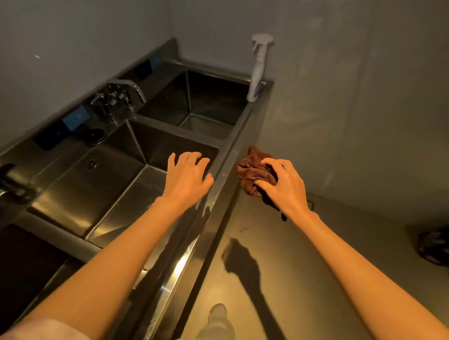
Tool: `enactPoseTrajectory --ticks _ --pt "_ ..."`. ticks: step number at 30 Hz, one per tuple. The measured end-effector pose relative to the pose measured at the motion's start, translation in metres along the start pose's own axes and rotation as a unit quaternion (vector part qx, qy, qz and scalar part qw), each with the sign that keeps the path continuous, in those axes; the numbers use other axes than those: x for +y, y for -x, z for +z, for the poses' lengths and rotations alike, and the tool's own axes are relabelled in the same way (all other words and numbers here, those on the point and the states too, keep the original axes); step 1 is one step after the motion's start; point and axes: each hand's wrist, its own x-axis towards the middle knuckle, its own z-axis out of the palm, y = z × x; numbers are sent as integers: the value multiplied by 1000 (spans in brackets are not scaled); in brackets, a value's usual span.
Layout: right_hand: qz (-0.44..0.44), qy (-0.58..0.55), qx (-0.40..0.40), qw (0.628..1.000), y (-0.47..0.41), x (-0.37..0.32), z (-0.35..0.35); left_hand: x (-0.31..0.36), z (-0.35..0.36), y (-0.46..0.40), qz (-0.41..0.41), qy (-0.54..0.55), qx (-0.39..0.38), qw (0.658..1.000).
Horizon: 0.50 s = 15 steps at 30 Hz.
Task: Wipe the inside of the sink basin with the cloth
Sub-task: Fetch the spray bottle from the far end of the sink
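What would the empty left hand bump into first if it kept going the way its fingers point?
Probably the far wall of the middle sink basin. The left hand hovers over that basin's near rim with fingers spread, pointing forward. Nothing shows between them, though depth is hard to judge.

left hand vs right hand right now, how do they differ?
The left hand holds nothing, fingers spread and loosely bent; the right hand grips the bunched brown cloth. The left hand hangs over the middle sink basin, thumb side near the front rim; the right hand is outside the sink, past that rim, over the floor. Both reach forward, backs up, with bare forearms.
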Motion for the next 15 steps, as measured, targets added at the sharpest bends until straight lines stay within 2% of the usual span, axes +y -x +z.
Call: enactPoseTrajectory --ticks 15 --pt "66 3 56 996 -89 41 -8 12 29 -122 76 18 -13 997"
